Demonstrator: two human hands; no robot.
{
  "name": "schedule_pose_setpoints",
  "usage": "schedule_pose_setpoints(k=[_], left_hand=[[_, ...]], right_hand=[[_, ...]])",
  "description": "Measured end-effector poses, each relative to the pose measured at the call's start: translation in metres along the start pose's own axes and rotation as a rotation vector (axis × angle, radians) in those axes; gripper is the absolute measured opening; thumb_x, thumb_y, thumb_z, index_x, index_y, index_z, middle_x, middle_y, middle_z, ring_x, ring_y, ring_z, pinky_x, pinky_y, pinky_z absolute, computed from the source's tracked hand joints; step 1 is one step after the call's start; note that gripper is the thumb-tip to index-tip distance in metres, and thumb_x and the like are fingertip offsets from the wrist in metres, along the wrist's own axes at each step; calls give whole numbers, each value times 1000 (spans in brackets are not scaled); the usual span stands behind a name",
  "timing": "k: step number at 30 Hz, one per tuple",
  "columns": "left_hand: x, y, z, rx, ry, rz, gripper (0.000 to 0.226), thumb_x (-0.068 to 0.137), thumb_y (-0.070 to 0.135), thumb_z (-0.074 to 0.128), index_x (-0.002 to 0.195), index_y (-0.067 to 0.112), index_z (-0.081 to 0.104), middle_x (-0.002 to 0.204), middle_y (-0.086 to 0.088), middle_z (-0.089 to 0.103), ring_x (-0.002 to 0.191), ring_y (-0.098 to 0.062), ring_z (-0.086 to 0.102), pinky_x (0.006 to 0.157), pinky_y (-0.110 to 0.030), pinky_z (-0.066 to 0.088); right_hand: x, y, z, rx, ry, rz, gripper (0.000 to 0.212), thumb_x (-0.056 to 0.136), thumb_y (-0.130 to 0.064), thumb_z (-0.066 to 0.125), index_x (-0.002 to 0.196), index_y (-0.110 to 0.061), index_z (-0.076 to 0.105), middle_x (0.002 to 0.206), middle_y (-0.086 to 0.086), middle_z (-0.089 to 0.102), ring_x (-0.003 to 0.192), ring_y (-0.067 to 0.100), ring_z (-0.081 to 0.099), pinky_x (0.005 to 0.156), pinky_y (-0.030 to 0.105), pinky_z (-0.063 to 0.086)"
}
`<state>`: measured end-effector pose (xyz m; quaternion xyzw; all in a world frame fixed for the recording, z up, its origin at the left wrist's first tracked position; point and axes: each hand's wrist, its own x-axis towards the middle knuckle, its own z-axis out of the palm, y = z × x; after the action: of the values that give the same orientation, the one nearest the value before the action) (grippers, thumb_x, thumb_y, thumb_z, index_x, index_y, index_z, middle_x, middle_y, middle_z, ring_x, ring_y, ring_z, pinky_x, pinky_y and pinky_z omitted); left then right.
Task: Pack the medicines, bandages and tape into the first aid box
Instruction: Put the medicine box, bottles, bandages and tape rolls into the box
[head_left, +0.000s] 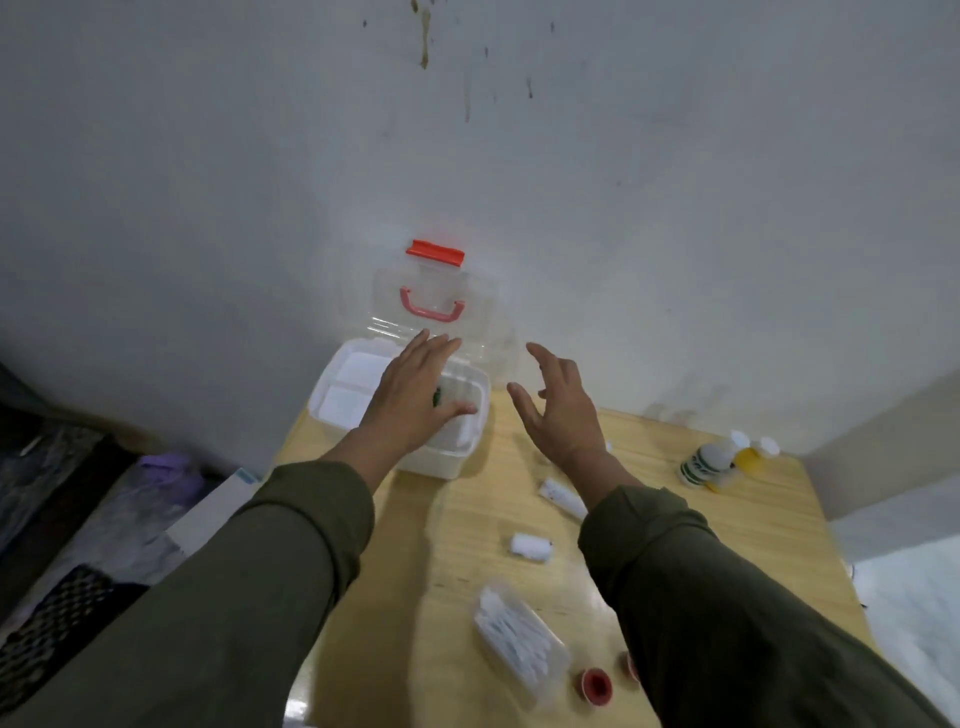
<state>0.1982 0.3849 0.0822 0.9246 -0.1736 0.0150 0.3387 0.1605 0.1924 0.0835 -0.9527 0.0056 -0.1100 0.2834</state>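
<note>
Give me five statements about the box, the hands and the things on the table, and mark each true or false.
1. The first aid box has its clear lid open. True.
2. The left hand is over the box. True.
3. The right hand holds the tube. False: the hand is empty, fingers spread; the tube lies on the table.
4. The bandage roll is inside the box. False: it lies on the table.
5. The bottles stand near the table's far right corner. True.
</note>
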Motion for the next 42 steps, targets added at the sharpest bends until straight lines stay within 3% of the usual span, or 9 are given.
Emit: schedule_pose_setpoints(k=[10, 13, 17, 19, 23, 31, 37, 42], left_hand=[[-84, 36, 58, 93, -115, -20, 80, 77, 44, 70, 144, 22, 31, 153, 1, 29, 145, -16, 12, 116, -37, 18], [-115, 35, 66, 120, -167, -96, 77, 77, 44, 69, 143, 24, 33, 152, 0, 30, 144, -17, 16, 114, -38, 20], [-150, 32, 79, 177, -135, -114, 73, 78, 42, 69, 141, 25, 36, 151, -1, 32, 142, -17, 20, 110, -37, 23], [-162, 31, 85, 169, -211, -172, 74, 78, 42, 69, 142, 30, 33, 151, 0, 32, 142, -17, 21, 110, -38, 23], [-177, 29, 96, 197, -374, -243, 76, 79, 43, 67, 143, 36, 27, 152, 1, 30, 143, -18, 17, 111, -40, 22], [-188, 40, 103, 219, -403, -240, 71, 82, 41, 65, 144, 31, 31, 152, 3, 31, 144, -18, 16, 113, -42, 19], [-188, 38, 106, 198, -370, -245, 72, 80, 43, 66, 143, 30, 32, 149, 2, 35, 142, -18, 21, 112, -39, 21], [-183, 35, 101, 184, -313, -242, 71, 80, 40, 67, 142, 28, 34, 146, 4, 41, 137, -17, 31, 108, -37, 25]], right_hand=[[-106, 51, -25, 52, -78, 39, 61, 86, -41, 60, 139, -30, 33, 127, 5, 45, 91, 22, 60, 74, 35, 51], [-136, 54, -18, 89, -112, 6, 66, 83, -44, 63, 140, -28, 32, 129, 6, 45, 103, 21, 58, 78, 38, 51], [-170, 54, -8, 115, -221, -7, 78, 76, -49, 69, 140, -31, 30, 134, 4, 44, 103, 21, 56, 84, 41, 51], [-185, 57, -3, 127, -270, -9, 85, 72, -51, 72, 142, -31, 27, 133, 5, 43, 108, 22, 55, 89, 41, 50], [-201, 60, 3, -76, -391, -53, 89, 70, -59, 69, 140, -20, 32, 134, 6, 41, 118, 25, 47, 97, 38, 41], [-207, 58, 7, -374, -553, -173, 86, 65, -76, 58, 124, -15, 52, 128, 3, 44, 118, 22, 37, 97, 38, 34], [-205, 58, 11, -387, -560, -180, 75, 67, -64, 65, 122, -15, 51, 119, 6, 45, 110, 23, 38, 91, 36, 36], [-197, 52, 7, -197, -535, -106, 66, 71, -45, 70, 124, -13, 48, 117, 8, 50, 107, 23, 46, 88, 31, 40]])
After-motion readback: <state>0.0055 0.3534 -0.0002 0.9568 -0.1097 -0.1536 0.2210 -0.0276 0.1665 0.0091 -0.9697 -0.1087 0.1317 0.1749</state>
